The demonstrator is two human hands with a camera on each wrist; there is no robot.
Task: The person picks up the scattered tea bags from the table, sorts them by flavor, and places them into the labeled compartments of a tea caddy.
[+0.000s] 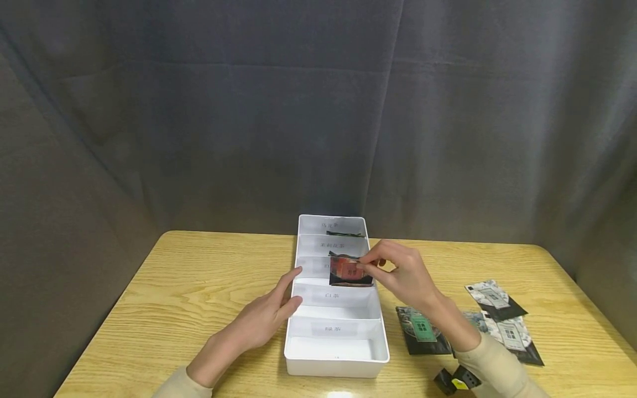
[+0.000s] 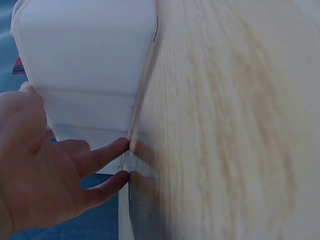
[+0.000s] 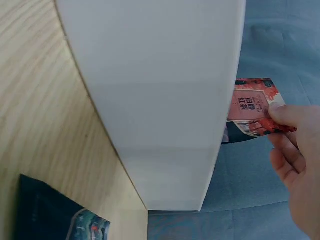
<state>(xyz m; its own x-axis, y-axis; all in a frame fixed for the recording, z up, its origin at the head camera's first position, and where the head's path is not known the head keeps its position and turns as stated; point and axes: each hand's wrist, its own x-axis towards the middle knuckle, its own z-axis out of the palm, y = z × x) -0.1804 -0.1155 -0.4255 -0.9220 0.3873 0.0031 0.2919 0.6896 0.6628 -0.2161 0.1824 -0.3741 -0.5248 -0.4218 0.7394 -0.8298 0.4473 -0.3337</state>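
My right hand (image 1: 405, 273) pinches a red and black tea packet (image 1: 343, 269) by its edge, between thumb and fingers. In the right wrist view the packet (image 3: 250, 102) shows a pink label with Chinese characters, its lower part hidden behind the box wall. It hangs over the middle compartment of a long white divided box (image 1: 337, 368). My left hand (image 1: 261, 315) rests along the box's left side, fingers extended, thumb at the rim. In the left wrist view, two fingertips (image 2: 120, 145) touch low on the wall near the table.
Right of the box lie a green-labelled packet (image 1: 422, 330) and white-patterned packets (image 1: 492, 298), partly behind my right forearm. A dark packet edge (image 1: 343, 234) shows in the farthest compartment. Labels mark the compartments. A grey curtain (image 1: 249, 138) hangs behind the wooden table (image 1: 199, 276).
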